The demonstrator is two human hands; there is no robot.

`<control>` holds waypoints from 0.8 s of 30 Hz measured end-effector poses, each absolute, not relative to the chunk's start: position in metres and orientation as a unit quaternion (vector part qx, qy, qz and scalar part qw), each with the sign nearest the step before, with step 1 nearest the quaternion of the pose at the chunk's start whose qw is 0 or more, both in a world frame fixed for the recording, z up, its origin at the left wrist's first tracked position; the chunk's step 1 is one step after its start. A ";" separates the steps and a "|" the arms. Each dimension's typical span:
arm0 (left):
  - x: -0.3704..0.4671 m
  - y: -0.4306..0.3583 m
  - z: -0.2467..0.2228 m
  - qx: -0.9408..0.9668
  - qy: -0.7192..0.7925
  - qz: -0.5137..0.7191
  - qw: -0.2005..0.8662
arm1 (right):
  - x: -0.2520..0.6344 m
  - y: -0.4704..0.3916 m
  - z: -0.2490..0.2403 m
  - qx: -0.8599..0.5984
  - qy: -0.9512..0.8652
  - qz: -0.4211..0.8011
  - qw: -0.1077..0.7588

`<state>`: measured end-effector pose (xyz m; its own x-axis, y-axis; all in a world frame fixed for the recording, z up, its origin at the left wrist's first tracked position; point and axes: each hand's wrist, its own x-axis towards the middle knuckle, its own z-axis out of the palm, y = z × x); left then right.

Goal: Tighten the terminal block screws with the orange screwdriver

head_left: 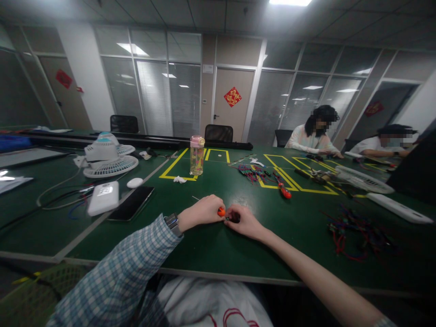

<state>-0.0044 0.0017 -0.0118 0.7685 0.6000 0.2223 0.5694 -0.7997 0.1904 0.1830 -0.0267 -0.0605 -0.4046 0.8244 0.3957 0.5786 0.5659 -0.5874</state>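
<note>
My left hand (206,209), with a watch on its wrist, is closed around a screwdriver (221,211). Its orange handle end shows at the fingertips, and its thin metal shaft sticks out on the far left side of the hand. Against it, my right hand (243,220) has thumb and fingers pinched together low over the green table (204,247). A tiny dark piece (226,219) shows between the two hands' fingertips, too small to name. The fingers hide most of what the right hand holds.
Beyond my hands stand a pink-lidded bottle (196,156) and crumpled tissue (180,180). Leftward are a phone (132,204), a white power bank (103,198) and a fan (109,159). To the right lie a red-handled tool (284,191) and tangled wires (357,234). Two people sit far right.
</note>
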 end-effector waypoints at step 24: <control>-0.004 -0.006 -0.006 0.951 0.297 0.087 0.001 | 0.183 -0.026 -0.061 -0.430 -0.820 0.170 0.337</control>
